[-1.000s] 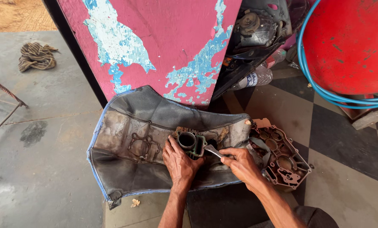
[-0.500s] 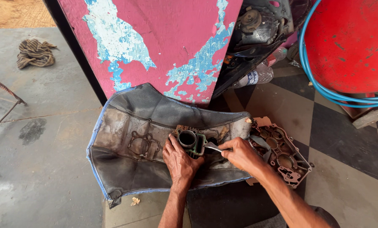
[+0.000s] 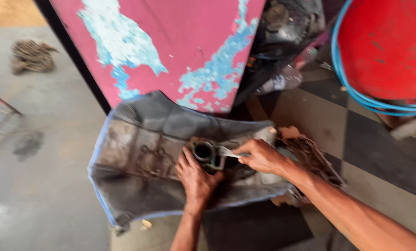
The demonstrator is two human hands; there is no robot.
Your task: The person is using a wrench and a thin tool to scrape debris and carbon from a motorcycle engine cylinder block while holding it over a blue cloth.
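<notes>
The picture is blurred by motion. A small engine cylinder block [image 3: 205,152] with a round bore sits on a dirty grey mat with blue edging [image 3: 138,167]. My left hand [image 3: 195,176] grips the block from the near side. My right hand [image 3: 261,156] holds a thin metal scraper blade [image 3: 228,152] whose tip lies against the block's right top face. A brown engine case cover [image 3: 317,162] lies to the right, partly hidden behind my right forearm.
A pink board with peeling blue paint [image 3: 180,51] leans behind the mat. A red tank [image 3: 384,46] wrapped by a blue hose [image 3: 356,95] stands at the right. A plastic bottle [image 3: 282,79] and dark engine parts lie behind; a rag [image 3: 31,56] lies far left.
My right hand has moved up and left with the blade, closer to the block's top. The camera has swung, blurring the view. My left hand stays on the block.
</notes>
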